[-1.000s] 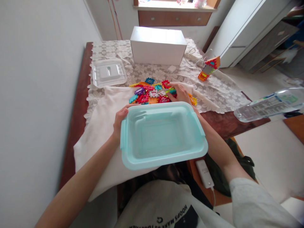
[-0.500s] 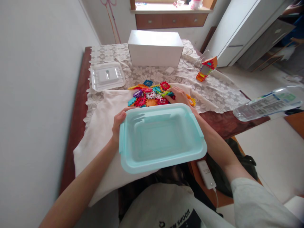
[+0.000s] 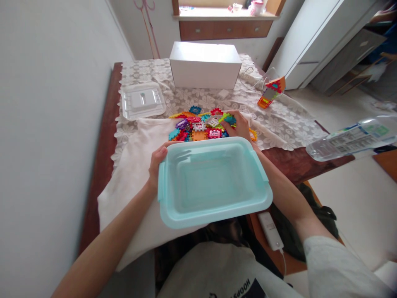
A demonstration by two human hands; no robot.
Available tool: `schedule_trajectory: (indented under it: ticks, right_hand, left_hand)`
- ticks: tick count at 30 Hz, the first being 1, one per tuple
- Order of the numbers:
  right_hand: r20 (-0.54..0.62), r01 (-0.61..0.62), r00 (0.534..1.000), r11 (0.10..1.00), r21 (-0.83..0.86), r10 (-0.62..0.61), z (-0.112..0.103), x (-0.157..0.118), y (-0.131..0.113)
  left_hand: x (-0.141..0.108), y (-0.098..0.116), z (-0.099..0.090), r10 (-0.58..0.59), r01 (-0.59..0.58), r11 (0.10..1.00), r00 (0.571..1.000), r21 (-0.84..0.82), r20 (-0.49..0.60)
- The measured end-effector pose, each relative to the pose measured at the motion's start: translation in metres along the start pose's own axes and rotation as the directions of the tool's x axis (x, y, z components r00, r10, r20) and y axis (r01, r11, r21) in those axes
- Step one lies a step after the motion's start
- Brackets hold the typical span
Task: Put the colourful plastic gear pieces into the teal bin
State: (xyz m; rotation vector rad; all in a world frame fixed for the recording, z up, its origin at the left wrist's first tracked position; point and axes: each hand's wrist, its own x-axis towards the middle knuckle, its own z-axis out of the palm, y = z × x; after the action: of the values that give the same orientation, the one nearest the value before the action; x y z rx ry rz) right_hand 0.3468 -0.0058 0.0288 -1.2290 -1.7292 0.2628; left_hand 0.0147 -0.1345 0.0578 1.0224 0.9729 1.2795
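Note:
My left hand (image 3: 157,162) grips the left rim of an empty light-blue plastic bin (image 3: 214,213), which is held above the near table edge and my lap. My right hand (image 3: 239,126) reaches past the bin's far right corner and rests on a pile of colourful interlocking plastic tiles (image 3: 198,126) lying on a white cloth (image 3: 136,153). The fingers curl over the right side of the pile, around a green and blue tile; whether they hold it is unclear.
A clear lid (image 3: 143,100) lies at the left on the lace tablecloth. A white box (image 3: 205,65) stands at the back. A small built tile house (image 3: 270,92) sits at the right. A plastic bottle (image 3: 350,140) overhangs the right edge. A white power bank (image 3: 270,231) lies below.
My right hand has slid a little to the right and back along the tile pile, shifting some tiles. The bin and my left hand stay nearly where they were.

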Motion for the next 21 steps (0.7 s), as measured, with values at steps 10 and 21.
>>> schedule_trajectory:
  ticks: [10, 21]
  right_hand:
    - [-0.004, -0.227, 0.968, 0.877, 0.424, 0.252, 0.000, 0.000, -0.027]
    - [0.042, -0.352, 0.858, 0.526, 0.774, 0.511, 0.013, 0.011, -0.010]
  left_hand:
    - [-0.003, 0.012, 0.003, 0.075, -0.074, 0.994, 0.997, 0.083, -0.013]
    - [-0.005, 0.020, 0.006, 0.081, -0.079, 0.991, 0.997, 0.110, -0.012]
